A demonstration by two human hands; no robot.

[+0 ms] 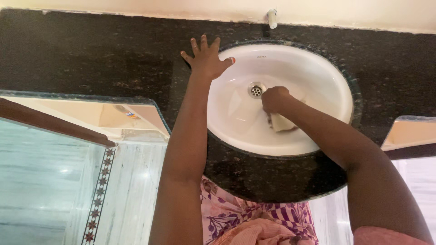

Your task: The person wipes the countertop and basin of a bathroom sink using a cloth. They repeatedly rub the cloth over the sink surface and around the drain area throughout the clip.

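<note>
A white oval sink [318,77] is set in a dark speckled stone counter [104,63]. My left hand [205,58] lies flat with fingers spread on the sink's left rim and the counter beside it. Down inside the bowl, my right hand [274,99] is closed around a pale cloth [282,123], pressed against the basin just right of the metal drain [256,90]. Most of the cloth is hidden under my fist and wrist.
A white tap [271,18] sticks out from the cream wall above the sink. The counter's rounded front bulges toward me. A pale lower ledge [113,118] lies at left, another [408,134] at right, with a marble floor and patterned tile strip [97,199] below.
</note>
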